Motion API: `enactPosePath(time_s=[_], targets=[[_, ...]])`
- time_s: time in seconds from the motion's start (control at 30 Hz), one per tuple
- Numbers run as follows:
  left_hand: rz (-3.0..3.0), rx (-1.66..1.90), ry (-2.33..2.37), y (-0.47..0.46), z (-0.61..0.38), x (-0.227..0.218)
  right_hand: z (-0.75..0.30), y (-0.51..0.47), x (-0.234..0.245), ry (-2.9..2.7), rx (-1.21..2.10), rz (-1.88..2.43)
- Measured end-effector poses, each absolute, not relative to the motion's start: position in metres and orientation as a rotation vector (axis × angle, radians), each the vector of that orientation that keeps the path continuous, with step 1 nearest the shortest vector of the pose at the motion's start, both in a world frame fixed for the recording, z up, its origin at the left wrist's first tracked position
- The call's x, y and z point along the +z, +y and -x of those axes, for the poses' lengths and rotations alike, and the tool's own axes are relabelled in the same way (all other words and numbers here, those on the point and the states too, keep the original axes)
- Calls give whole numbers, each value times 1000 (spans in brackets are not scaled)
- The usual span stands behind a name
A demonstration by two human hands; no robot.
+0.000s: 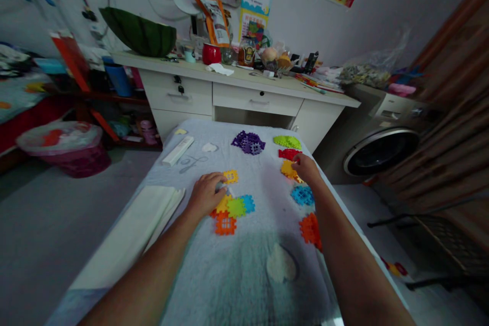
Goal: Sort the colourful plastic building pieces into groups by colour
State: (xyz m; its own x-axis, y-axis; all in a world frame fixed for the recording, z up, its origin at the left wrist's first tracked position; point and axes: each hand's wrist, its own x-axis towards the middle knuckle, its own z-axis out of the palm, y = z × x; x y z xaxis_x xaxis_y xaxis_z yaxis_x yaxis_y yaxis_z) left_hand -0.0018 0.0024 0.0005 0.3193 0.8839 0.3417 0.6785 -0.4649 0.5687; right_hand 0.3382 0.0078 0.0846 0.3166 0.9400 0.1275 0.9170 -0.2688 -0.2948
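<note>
My left hand (208,193) rests at the left of the cloth-covered table, thumb and index finger apart. Its fingertips reach a yellow window-patterned interlocking block (231,177). Below the thumb lies a joined or overlapping group: a yellow block (222,205), a lime green block (236,207), a blue block (248,204) and an orange window block (225,224). My right hand (305,167) pinches at the edge of a pile of yellow blocks (288,169); its fingers partly cover the pile. Close by are red blocks (289,154) and blue blocks (302,195). My right forearm partly hides orange-red blocks (310,229).
Purple blocks (249,142) and lime blocks (287,141) lie at the table's far end. A white bar-shaped box (178,151) and a folded pale cloth (130,234) lie on the left. Beyond stand a cluttered white desk (179,81) and a washing machine (367,132).
</note>
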Motion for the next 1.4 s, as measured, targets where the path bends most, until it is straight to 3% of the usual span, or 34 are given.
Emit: enactPosePath(time_s=[0.47, 0.7, 0.97, 1.4], targets=[[-2256, 891, 1408, 1, 2, 2, -326, -7, 74, -1640, -47, 2330], [-2277, 886, 1413, 0, 1, 4, -268, -37, 89, -1904, 183, 2041], [-2251, 933, 1473, 3, 1, -1, -200, -43, 42, -2206, 251, 1626], [-2269, 845, 1419, 0, 0, 4, -194, -32, 19, -2226, 311, 1621]])
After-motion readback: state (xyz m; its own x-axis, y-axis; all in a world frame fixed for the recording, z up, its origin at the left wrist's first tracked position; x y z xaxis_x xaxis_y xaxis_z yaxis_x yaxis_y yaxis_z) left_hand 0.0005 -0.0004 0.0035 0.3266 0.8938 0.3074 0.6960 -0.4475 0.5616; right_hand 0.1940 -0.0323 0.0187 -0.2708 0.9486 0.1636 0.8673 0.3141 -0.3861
